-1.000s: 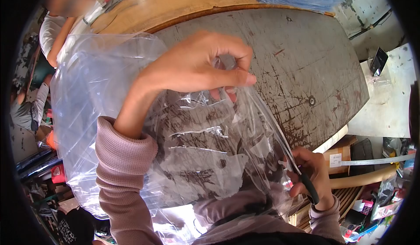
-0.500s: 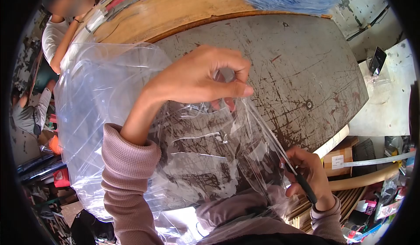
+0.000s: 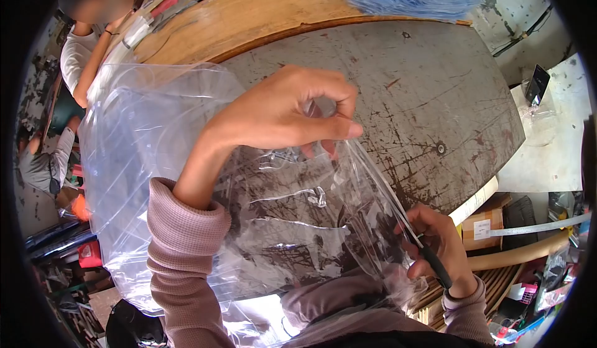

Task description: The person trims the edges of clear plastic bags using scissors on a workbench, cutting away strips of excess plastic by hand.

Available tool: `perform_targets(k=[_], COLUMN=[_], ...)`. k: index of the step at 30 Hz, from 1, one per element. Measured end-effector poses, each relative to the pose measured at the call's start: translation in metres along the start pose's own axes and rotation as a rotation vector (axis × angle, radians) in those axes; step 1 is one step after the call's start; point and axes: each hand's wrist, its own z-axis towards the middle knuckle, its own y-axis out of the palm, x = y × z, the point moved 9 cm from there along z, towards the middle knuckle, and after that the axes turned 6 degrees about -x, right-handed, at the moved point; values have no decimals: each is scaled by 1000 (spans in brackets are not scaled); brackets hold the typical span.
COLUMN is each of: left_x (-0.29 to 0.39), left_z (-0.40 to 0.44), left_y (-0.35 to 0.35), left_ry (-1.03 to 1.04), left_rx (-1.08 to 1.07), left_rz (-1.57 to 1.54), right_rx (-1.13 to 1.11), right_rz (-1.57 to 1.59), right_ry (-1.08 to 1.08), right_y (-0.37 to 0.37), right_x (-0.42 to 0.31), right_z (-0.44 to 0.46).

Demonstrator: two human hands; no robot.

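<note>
The left hand (image 3: 292,108), fingers closed in a pinch, grips 1 edge of the clear plastic sheet (image 3: 286,223), which lies over the gray scratched table (image 3: 435,87) and drapes to the person's lap. The right hand (image 3: 440,248), fingers curled around the black handle of the scissors (image 3: 435,265), is positioned at the sheet's edge, lower than the left hand.

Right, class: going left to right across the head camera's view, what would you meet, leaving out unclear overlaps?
Co-worker in a white top → left hand pinching clear plastic → right hand holding black-handled scissors → black phone.
</note>
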Motion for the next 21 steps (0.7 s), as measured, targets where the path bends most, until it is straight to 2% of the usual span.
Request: perform_targets(k=[11, 13, 21], left_x=[0, 4, 5], left_z=[0, -1, 0], left_y=[-1, 0, 0], left_ry=[-11, 8, 28], left_rx=[-12, 0, -5], left_rz=[-18, 16, 38], right_rx=[25, -6, -56], right_rz=[57, 70, 33], right_ry=[29, -46, -99], right_y=[3, 6, 9], right_x=[3, 0, -6], right_z=[0, 2, 6])
